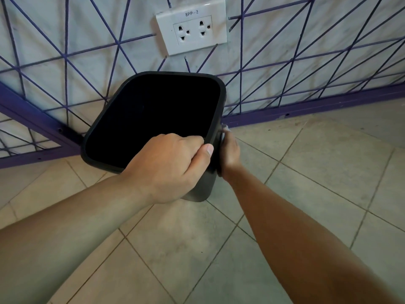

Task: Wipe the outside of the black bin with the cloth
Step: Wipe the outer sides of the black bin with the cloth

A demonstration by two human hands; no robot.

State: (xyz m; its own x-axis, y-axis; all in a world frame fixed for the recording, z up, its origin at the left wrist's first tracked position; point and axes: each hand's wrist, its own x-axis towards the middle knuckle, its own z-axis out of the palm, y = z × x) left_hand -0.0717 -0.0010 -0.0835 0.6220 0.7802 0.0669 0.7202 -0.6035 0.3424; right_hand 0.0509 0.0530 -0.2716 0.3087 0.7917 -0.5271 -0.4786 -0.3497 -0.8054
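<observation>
A black bin (109, 119) with a rounded square rim stands on the tiled floor against the wall, tilted toward me, its inside dark. My left hand (168, 165) grips the near rim, fingers curled over the edge and thumb on the outside. My right hand (230, 150) presses against the bin's right outer wall, closed on a cloth (224, 131) of which only a small pale grey bit shows above the fingers. Most of the cloth is hidden between hand and bin.
A white double wall socket (192, 27) labelled 8PP-2 sits above the bin. The pale wall (65, 51) carries purple criss-cross lines and a purple skirting (306, 108). Beige floor tiles (306, 172) spread out to the right and toward me.
</observation>
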